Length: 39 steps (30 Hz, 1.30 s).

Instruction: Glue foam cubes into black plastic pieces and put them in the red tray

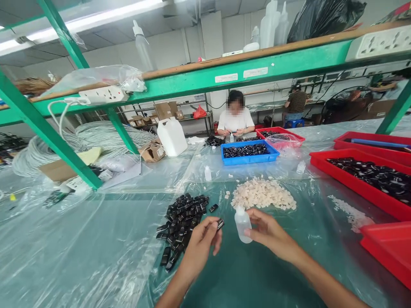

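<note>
My left hand (204, 239) pinches a small black piece (220, 223) between thumb and fingers, just right of a pile of glossy black pieces (184, 218). Held in my right hand (268, 231) is a translucent white squeeze bottle (243, 226), nearly upright with its cap on top. Thumb and fingers grip the bottle's right side. The bottle and the black piece are apart. Behind the bottle lies a heap of small off-white pieces (263, 193). One loose black piece (213, 208) rests between the two piles.
A blue tray (250, 160) and a red tray (359, 184) hold black pieces. Another red tray (390, 250) stands at the right edge. A small bottle (207, 173) and a white jug (172, 137) stand farther back. A green shelf (180, 85) crosses above; a person (236, 117) sits opposite.
</note>
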### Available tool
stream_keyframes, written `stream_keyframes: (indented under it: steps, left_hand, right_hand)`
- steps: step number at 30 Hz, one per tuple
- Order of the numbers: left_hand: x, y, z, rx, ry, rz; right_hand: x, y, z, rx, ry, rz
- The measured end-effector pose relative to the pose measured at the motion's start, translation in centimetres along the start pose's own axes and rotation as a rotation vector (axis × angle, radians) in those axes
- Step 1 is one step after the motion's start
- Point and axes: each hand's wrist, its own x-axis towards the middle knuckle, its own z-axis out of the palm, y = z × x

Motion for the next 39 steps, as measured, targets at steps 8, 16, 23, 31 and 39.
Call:
stream_keyframes:
  steps: [8, 16, 23, 31, 39]
  left_hand:
    - [4.0, -1.3, 0.8, 0.03, -0.064, 0.093]
    - [3.4, -2.3, -0.9, 0.311, 0.006, 0.371]
    - [3.4, -3.1, -0.9, 0.408, -0.035, 0.476]
    - [3.1, -2.9, -1.2, 0.483, -0.058, 0.541]
    - [3.0, -3.0, -1.2, 0.573, -0.066, 0.524]
  right_hand:
    - [1.2, -0.1, -1.2, -0.028, 0.111, 0.023]
    - [-0.4, 1.1, -0.7, -0.397, 0.203, 0.059]
    - [-0.1, 0.9, -1.2, -0.735, 0.199, -0.056]
    - [-1.0, 0.8, -1.7, -0.871, 0.178, -0.13]
    - [-2.5, 1.2, -0.8, -1.106, 0.317, -0.243]
